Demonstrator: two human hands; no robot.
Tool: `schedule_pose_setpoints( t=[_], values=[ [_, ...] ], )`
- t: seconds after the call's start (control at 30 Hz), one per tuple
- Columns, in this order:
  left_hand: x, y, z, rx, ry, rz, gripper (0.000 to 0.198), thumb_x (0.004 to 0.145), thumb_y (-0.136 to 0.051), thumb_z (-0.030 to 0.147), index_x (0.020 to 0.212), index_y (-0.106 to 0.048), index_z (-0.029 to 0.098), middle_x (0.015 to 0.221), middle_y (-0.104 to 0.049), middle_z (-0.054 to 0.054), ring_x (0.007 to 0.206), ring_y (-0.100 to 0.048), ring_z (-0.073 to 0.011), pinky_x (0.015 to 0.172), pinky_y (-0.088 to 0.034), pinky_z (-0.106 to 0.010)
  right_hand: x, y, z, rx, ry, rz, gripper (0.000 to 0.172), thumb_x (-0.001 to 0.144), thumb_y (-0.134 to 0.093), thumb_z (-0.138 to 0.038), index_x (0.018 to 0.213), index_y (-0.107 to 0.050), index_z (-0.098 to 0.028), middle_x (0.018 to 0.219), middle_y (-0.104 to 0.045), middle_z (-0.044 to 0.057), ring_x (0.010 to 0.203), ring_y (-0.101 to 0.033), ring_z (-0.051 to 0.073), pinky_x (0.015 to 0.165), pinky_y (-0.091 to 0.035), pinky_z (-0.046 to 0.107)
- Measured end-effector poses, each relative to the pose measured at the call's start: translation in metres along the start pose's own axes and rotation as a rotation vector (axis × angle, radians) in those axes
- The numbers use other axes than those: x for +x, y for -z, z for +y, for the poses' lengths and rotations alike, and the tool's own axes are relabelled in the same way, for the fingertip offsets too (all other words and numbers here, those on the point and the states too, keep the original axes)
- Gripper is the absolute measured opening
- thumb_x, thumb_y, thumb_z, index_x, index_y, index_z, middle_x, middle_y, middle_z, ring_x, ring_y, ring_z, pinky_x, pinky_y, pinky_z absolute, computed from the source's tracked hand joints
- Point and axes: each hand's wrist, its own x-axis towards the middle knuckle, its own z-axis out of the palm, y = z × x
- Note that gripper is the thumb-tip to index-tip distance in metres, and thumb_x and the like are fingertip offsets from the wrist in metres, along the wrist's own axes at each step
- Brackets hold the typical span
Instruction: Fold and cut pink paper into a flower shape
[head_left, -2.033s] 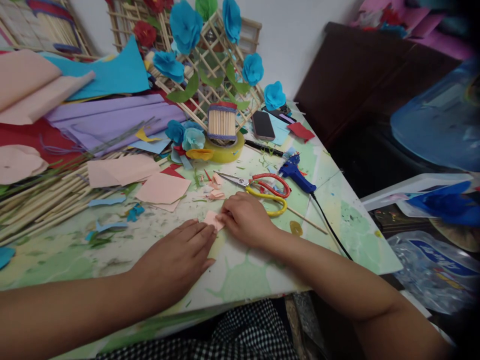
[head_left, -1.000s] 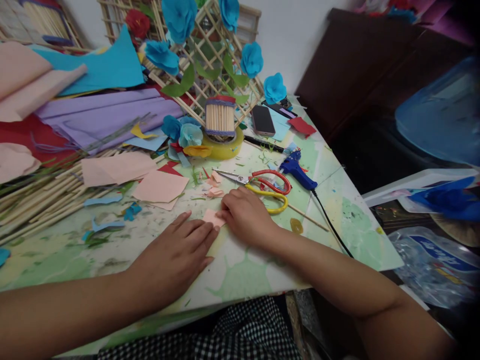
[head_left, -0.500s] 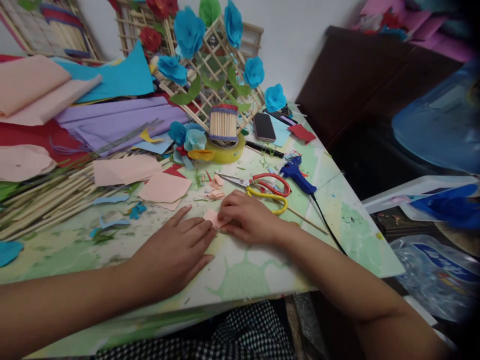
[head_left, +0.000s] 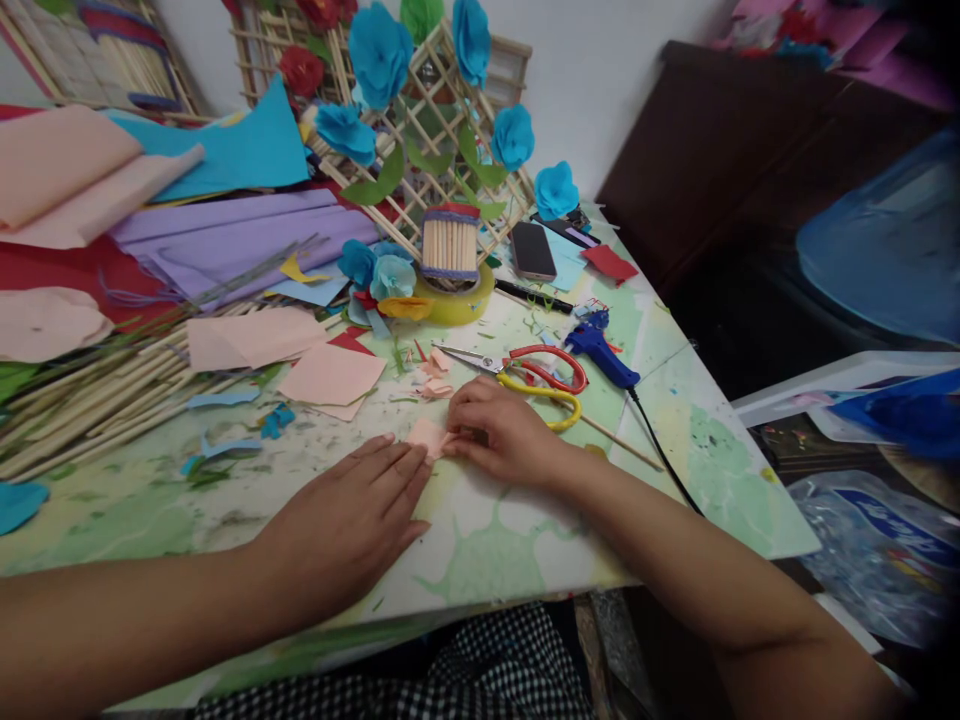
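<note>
My left hand (head_left: pixel 352 520) lies flat on the table, fingers stretched out, their tips pressing on a small pink paper piece (head_left: pixel 426 435). My right hand (head_left: pixel 499 430) is curled, its fingertips pinching the right edge of that same paper. Red-handled scissors (head_left: pixel 517 365) and yellow-handled scissors (head_left: pixel 546 400) lie just beyond my right hand. Small pink scraps (head_left: pixel 433 375) lie behind the paper.
A blue glue gun (head_left: pixel 600 348) with a black cord lies right of the scissors. A tape roll (head_left: pixel 457 292), a bundle of sticks (head_left: pixel 448 243), a phone (head_left: pixel 532 250), blue paper flowers (head_left: pixel 375 270), a wooden lattice (head_left: pixel 420 120), coloured paper sheets (head_left: pixel 225 230) and bamboo sticks (head_left: pixel 97 390) crowd the back and left.
My hands stay on the pink paper; the right fingers have shifted slightly along its edge. The view has drifted a little.
</note>
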Motion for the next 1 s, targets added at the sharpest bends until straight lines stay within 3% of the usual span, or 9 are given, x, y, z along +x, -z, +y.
schedule_pose_setpoints(
  t=[0.23, 0.4, 0.67, 1.0],
  values=[
    [0.002, -0.001, -0.001, -0.040, 0.006, -0.008, 0.046, 0.092, -0.038, 0.032, 0.115, -0.059, -0.002, 0.116, -0.062, -0.023, 0.106, -0.055, -0.0309, 0.095, -0.039, -0.044, 0.001, 0.003, -0.001, 0.077, 0.069, 0.045, 0.013, 0.088, -0.052, -0.028, 0.080, -0.056, -0.018, 0.092, -0.058, 0.006, 0.092, -0.049, 0.017, 0.083, -0.040, 0.032],
    [0.005, 0.001, -0.003, -0.009, -0.025, -0.006, 0.047, 0.091, -0.038, 0.031, 0.114, -0.059, -0.004, 0.114, -0.062, -0.024, 0.104, -0.056, -0.0319, 0.090, -0.045, -0.042, 0.003, 0.002, 0.000, 0.109, 0.150, -0.012, 0.013, 0.089, -0.050, -0.025, 0.080, -0.056, -0.017, 0.080, -0.060, 0.004, 0.082, -0.051, 0.016, 0.080, -0.040, 0.031],
    [0.003, -0.003, -0.004, -0.030, -0.021, 0.013, 0.047, 0.089, -0.041, 0.033, 0.114, -0.059, -0.003, 0.113, -0.062, -0.023, 0.105, -0.056, -0.0313, 0.090, -0.048, -0.041, 0.011, -0.009, -0.004, -0.023, -0.120, 0.012, 0.017, 0.090, -0.051, -0.029, 0.078, -0.057, -0.018, 0.075, -0.060, 0.003, 0.075, -0.050, 0.015, 0.066, -0.036, 0.027],
    [0.007, 0.003, -0.004, -0.053, 0.000, 0.013, 0.041, 0.088, -0.046, 0.031, 0.108, -0.064, 0.000, 0.105, -0.066, -0.019, 0.095, -0.057, -0.0299, 0.088, -0.045, -0.046, 0.014, -0.016, -0.012, -0.124, -0.166, 0.062, 0.013, 0.088, -0.052, -0.025, 0.077, -0.055, -0.018, 0.073, -0.059, 0.002, 0.076, -0.048, 0.016, 0.067, -0.033, 0.028]
  ],
)
